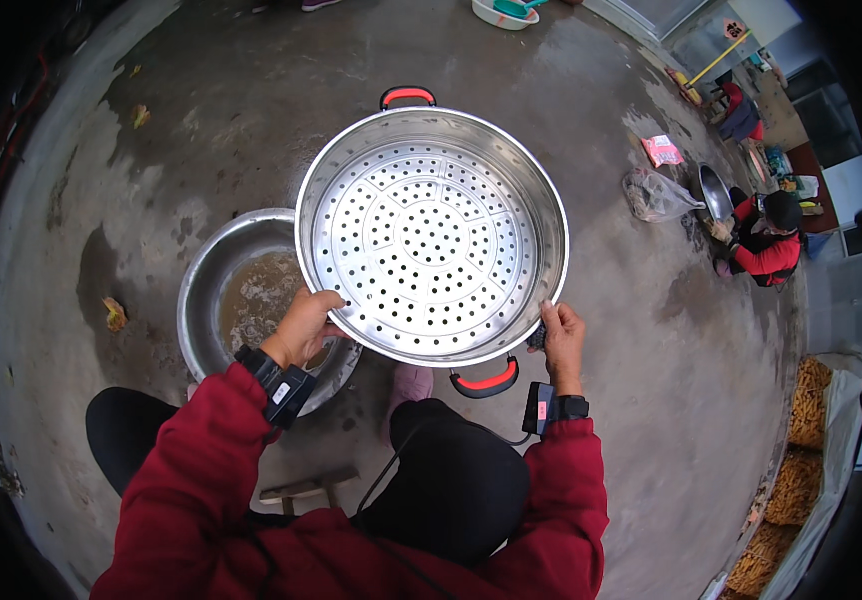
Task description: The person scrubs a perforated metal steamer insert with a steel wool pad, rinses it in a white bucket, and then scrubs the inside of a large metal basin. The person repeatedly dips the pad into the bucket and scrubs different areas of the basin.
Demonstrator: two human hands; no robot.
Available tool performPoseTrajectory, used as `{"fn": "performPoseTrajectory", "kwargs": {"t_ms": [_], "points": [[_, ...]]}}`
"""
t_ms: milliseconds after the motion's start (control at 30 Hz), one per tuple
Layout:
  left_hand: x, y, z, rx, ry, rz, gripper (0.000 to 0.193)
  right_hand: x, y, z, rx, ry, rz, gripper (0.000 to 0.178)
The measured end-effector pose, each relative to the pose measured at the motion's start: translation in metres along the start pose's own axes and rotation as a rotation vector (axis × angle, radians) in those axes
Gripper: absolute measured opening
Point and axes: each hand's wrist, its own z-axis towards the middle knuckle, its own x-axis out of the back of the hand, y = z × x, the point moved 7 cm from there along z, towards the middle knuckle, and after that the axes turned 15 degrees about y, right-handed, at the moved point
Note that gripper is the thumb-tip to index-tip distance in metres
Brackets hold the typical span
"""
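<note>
A round stainless steel steamer tier [431,235] with a perforated bottom and two red-and-black handles is held up in front of me, its inside facing me. My left hand [301,325] is closed on its lower left rim, thumb over the inside edge. At the lower right rim, my right hand [563,345] is closed, with a dark, rough-looking scouring pad [538,337] pressed between fingers and steel. Below and to the left stands a metal basin [194,310] holding murky, foamy water [251,300]. The tier covers part of the basin's right side.
The concrete floor [651,420] has wet patches. A low wooden stool [309,487] is by my legs. At right, another person in red [766,255] crouches at a metal bowl [716,190] beside a clear plastic bag [659,195]. A white basin [504,15] stands far ahead; stacked corn [796,485] lines the right.
</note>
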Motion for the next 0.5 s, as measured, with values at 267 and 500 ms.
{"fn": "performPoseTrajectory", "kwargs": {"t_ms": [267,500], "points": [[0.031,0.005,0.002,0.019,0.06,-0.091,0.036,-0.005,0.082,-0.014,-0.323,-0.052,-0.208,0.029],[0.122,0.038,0.013,-0.03,0.214,-0.172,0.025,-0.045,0.097,0.019,-0.225,-0.236,-0.427,0.044]]}}
